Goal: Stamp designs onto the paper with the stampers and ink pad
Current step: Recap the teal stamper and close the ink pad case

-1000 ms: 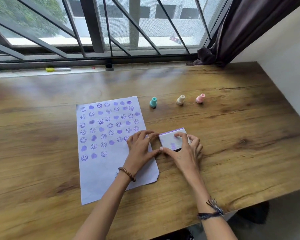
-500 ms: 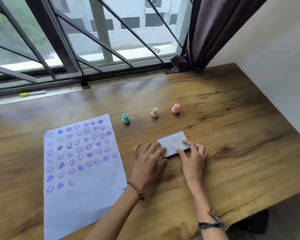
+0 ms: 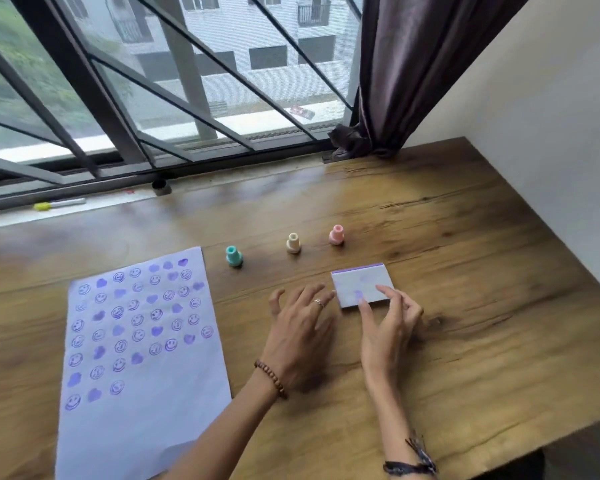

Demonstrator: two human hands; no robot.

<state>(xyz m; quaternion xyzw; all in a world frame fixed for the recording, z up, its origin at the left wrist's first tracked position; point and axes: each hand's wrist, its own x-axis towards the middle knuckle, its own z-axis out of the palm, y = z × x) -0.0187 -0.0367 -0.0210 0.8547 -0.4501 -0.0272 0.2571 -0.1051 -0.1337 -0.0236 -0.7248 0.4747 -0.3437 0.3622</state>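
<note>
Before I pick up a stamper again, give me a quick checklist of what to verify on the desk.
1. Ink pad open: not ok, the lid looks closed.
2. Right hand free: ok, fingertips only touch the pad's near edge.
3. Left hand free: ok, open, holding nothing.
4. Stampers upright: ok, teal, cream and pink all stand beyond the pad.
5. Paper has room: ok, the lower part is unstamped.
6. Stamper faces inked: cannot tell.

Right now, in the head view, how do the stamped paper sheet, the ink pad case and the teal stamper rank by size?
1. White paper sheet with purple stamps
2. White rectangular ink pad case
3. Small teal plastic stamper
The gaps are too wide for camera distance to matter.
</note>
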